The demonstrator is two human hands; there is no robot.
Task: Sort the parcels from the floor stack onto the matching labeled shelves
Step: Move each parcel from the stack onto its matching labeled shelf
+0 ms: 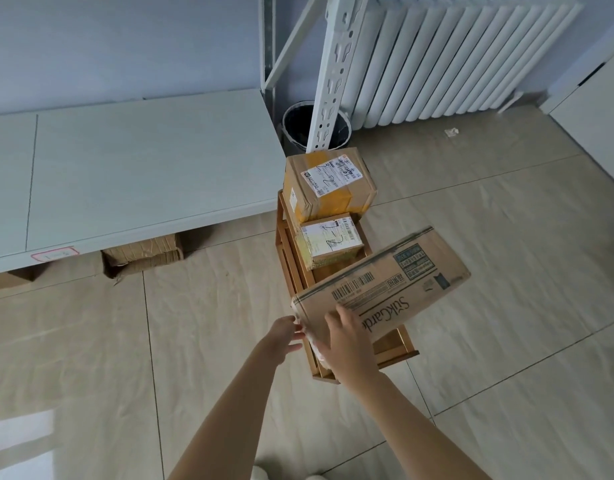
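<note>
Head view: flat cardboard parcel (pixel 381 289), lower centre of frame, tilted above the wooden rack (pixel 395 344). Right hand (pixel 347 344) grips its near edge; left hand (pixel 284 336) touches the corner, fingers relaxed. Likely light, stiff; support both long edges.

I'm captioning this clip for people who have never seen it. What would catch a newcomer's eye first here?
First, the long printed carton at centre, tilted, with the right hand on its near end and the left hand at its corner. Behind it, two taped parcels with handwritten labels sit on a wooden rack. To the left runs a pale shelf with a pink tag.
</note>
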